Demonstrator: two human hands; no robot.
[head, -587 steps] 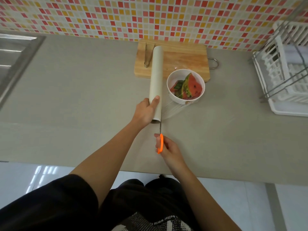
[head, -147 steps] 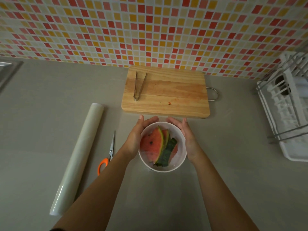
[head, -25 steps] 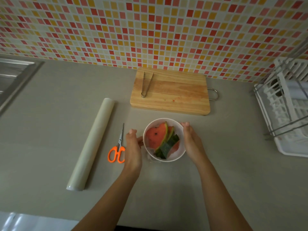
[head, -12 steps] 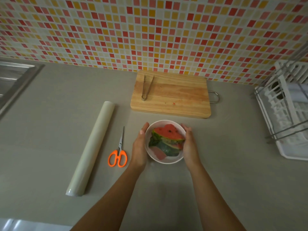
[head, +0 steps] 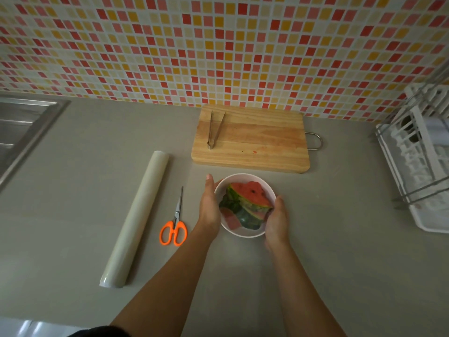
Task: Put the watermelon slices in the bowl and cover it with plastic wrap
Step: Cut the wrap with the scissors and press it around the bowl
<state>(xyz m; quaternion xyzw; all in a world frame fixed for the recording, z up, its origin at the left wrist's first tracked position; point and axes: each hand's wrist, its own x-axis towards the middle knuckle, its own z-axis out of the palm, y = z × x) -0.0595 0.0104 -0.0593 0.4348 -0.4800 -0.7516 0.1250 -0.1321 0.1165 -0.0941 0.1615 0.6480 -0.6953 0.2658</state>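
The watermelon slices (head: 247, 203) sit in the bowl (head: 243, 175) on the worktop (head: 340, 239). The left hand (head: 210, 207) presses flat, fingers straight, against its left side. The right hand (head: 275, 222) cups its near right side, fingers curved round it, probably smoothing film down. The plastic wrap roll (head: 136, 220) and scissors (head: 173, 224) lie aside, apparently finished with.

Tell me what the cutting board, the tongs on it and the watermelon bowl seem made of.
Cutting board: wood, matte, with visible grain and pale and reddish bands. Tongs: metal, probably stainless steel, thin grey with a dull sheen. Bowl: smooth white, ceramic or plastic; the look leaves it open.
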